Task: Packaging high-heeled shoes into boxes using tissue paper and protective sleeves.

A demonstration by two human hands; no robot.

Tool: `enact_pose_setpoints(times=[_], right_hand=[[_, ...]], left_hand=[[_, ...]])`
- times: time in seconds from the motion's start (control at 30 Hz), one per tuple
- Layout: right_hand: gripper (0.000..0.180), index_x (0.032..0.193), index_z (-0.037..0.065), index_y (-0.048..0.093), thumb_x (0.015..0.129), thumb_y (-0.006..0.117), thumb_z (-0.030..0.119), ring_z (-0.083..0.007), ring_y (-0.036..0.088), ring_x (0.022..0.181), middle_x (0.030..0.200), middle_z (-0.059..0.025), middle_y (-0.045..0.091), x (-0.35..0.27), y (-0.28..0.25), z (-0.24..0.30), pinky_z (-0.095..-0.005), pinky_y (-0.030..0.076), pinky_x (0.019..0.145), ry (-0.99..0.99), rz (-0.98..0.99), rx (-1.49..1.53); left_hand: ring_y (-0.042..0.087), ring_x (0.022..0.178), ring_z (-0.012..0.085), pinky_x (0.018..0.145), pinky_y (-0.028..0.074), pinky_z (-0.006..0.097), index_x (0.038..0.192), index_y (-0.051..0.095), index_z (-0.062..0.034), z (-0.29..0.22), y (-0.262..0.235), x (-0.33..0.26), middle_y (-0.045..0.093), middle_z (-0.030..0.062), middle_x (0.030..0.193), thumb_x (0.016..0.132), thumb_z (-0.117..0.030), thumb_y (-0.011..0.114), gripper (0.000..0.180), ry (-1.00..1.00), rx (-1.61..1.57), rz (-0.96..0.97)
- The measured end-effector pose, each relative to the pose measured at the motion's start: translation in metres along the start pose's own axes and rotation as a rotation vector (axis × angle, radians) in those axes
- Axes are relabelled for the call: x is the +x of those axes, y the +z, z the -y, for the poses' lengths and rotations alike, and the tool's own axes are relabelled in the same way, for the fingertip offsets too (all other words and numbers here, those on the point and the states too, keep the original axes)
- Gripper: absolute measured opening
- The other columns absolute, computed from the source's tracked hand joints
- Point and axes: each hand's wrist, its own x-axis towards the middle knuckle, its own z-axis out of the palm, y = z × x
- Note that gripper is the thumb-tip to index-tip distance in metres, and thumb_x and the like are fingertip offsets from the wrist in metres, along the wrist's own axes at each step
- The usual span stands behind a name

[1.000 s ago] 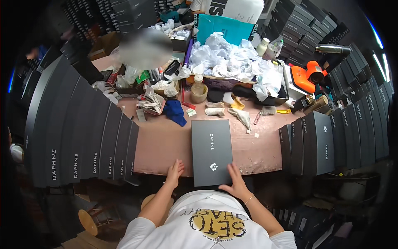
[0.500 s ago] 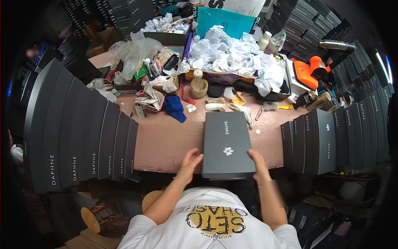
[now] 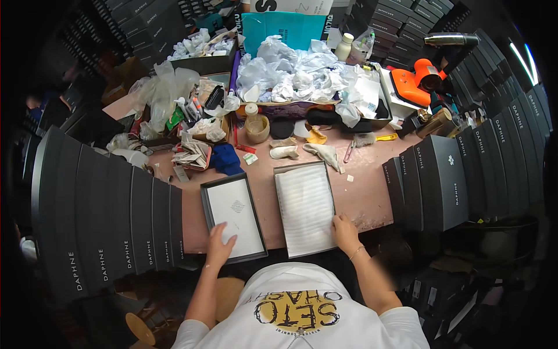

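Observation:
A dark grey shoe box point(image 3: 304, 209) lies uncovered near the table's front edge. White, faintly ribbed wrapping fills its top and hides whatever is below. My right hand point(image 3: 347, 234) is closed on the box's right edge. To the left of the box rests its lid point(image 3: 235, 212), turned over so that the white inside with a small printed mark faces up. Over the lid's near left part is my left hand point(image 3: 221, 244), thumb and fingers apart, holding nothing. Whether its fingertips touch the lid, I cannot tell.
Dark shoe boxes stand in rows at the left point(image 3: 110, 215) and right point(image 3: 444, 183). Behind lie crumpled white paper point(image 3: 302, 75), a blue cloth point(image 3: 225, 159), a jar point(image 3: 256, 125), small cloths point(image 3: 322, 154) and a brush point(image 3: 366, 139). An orange device point(image 3: 415, 84) sits at the back right.
The closed box has been opened. Its lid has come off and now lies upturned to the left, with my left hand over it. My right hand stays at the box's right side.

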Motion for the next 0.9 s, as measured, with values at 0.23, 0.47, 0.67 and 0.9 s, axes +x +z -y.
enact_pose_setpoints(times=[0.23,0.47,0.67,0.9], right_hand=[[0.021,0.09,0.004,0.051,0.078,0.067,0.011,-0.037,0.06,0.086,0.092,-0.0186,0.061,0.015,-0.041,0.123,-0.0436,0.048,0.07,-0.381,-0.196,0.16],[0.016,0.087,0.004,0.057,0.081,0.064,0.018,-0.0368,0.064,0.075,0.086,-0.0201,0.064,-0.008,-0.003,0.002,-0.0459,0.05,0.062,0.158,0.027,-0.097],[0.019,0.079,0.0,0.057,0.085,0.057,0.018,-0.038,0.056,0.079,0.081,-0.0188,0.057,-0.011,-0.041,0.116,-0.0449,0.046,0.071,-0.338,0.14,0.551],[0.027,0.098,0.0,0.059,0.084,0.062,0.023,-0.0366,0.06,0.084,0.089,-0.017,0.062,-0.015,-0.049,0.178,-0.0411,0.048,0.075,-0.557,0.21,0.755]], left_hand=[[0.055,0.108,0.033,0.093,0.044,0.04,0.115,0.058,0.0014,-0.167,0.092,-0.015,0.058,0.02,0.117,0.088,-0.023,0.059,0.037,0.514,-0.525,1.141],[0.056,0.105,0.0365,0.092,0.044,0.041,0.116,0.057,0.0045,-0.172,0.121,-0.006,0.059,0.0224,0.113,0.089,-0.027,0.056,0.041,0.59,-0.253,1.175],[0.054,0.112,0.0297,0.099,0.039,0.037,0.125,0.052,-0.0002,-0.173,0.138,-0.023,0.054,0.0213,0.123,0.091,-0.031,0.055,0.046,0.6,-0.372,1.23],[0.041,0.125,0.0304,0.101,0.039,0.039,0.13,0.046,-0.0053,-0.134,0.129,0.003,0.042,0.0164,0.135,0.083,-0.015,0.064,0.051,0.387,-0.376,0.079]])
